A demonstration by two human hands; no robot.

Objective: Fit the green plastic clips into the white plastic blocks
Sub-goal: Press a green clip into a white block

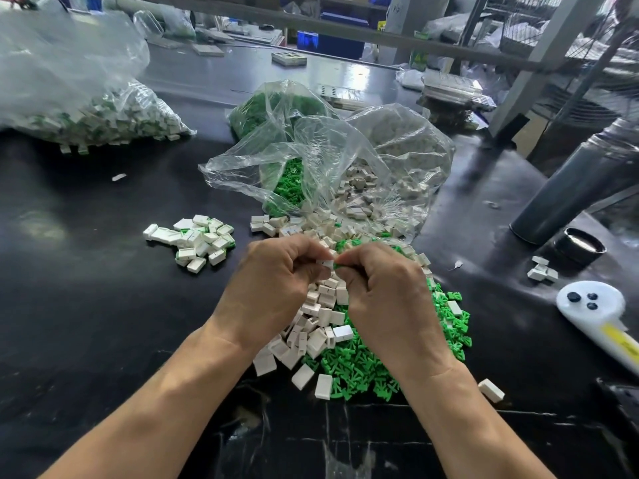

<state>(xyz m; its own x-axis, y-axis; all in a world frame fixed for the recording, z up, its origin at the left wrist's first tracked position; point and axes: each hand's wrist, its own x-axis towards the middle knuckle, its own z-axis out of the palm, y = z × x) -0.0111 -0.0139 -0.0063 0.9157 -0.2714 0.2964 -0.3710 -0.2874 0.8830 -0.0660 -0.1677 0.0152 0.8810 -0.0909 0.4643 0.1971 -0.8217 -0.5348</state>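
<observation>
Head view. Left hand (276, 271) pinching a white block (325, 263) at fingertips; right hand (383, 288) pinching a green clip (337, 266), touching the block's right end. Both meet at frame centre, held above the mixed pile.

Loose white blocks (311, 326) heaped directly under the hands, green clips (359, 368) spread at 5 o'clock from them. Small cluster of fitted pieces (197, 240) at 9 o'clock, apart from the pile, bare black table (86, 305) around it. Open clear bag (328, 167) at 12 o'clock, mouth spilling into the pile, green and white parts inside. Bigger bag of fitted pieces (86, 108) at 10 o'clock, far left. Grey cylinder (570, 188) at 2 o'clock, black lid (581, 248) beside its base, white-handled tool (594, 309) at 3 o'clock near the right edge. Near table edge not visible.
</observation>
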